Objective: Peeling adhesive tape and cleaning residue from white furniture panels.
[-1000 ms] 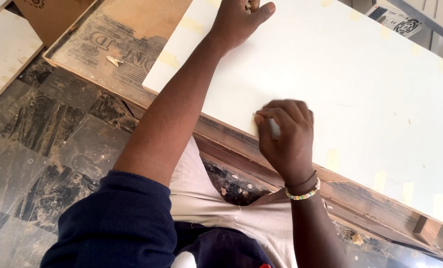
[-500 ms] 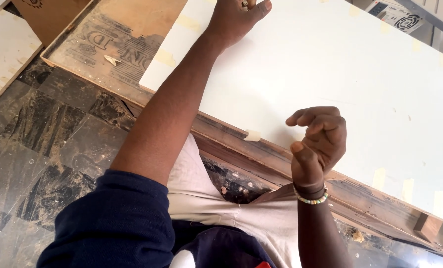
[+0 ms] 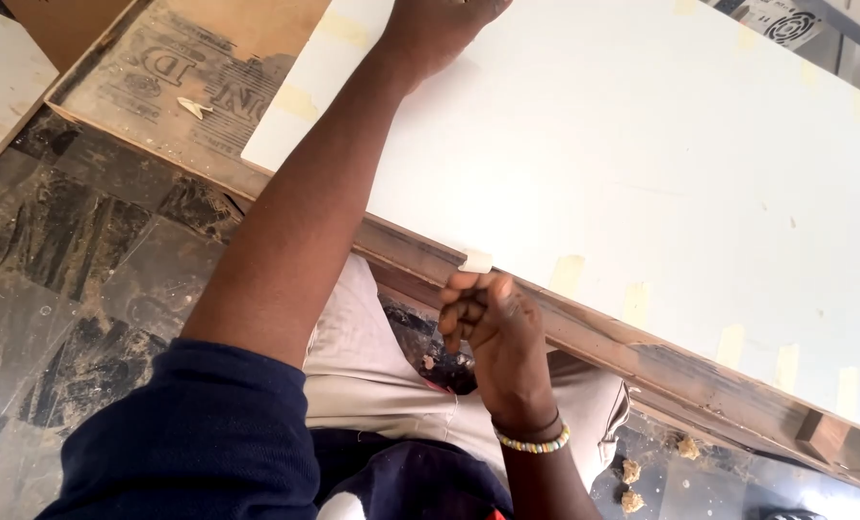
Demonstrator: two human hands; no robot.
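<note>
- A large white board [image 3: 642,144] is laid flat across a worn wooden frame [image 3: 642,361], whose dark, chipped edge runs along the board's near side.
- Pale yellow strips of tape [image 3: 565,274] are seen spaced along the board's near edge, and a small loose tab [image 3: 475,260] sticks out at that edge.
- The floor [image 3: 74,250] at the left is made of dark, scuffed tiles dusted with sawdust; a brown plywood sheet with faded print [image 3: 160,77] lies at the far left, beside the white board.
- The left hand [image 3: 444,24] is stretched far out and pressed on the board, its fingers cut off by the top of the view (so their spread cannot be told).
- The right hand [image 3: 493,323] is held just near of the tab, fingers curled loosely inward; whether anything is pinched cannot be told.
- A beaded bracelet [image 3: 534,443] is worn on the right wrist.
- Small crumbs of sawdust [image 3: 632,472] are scattered on the floor at the near right.
</note>
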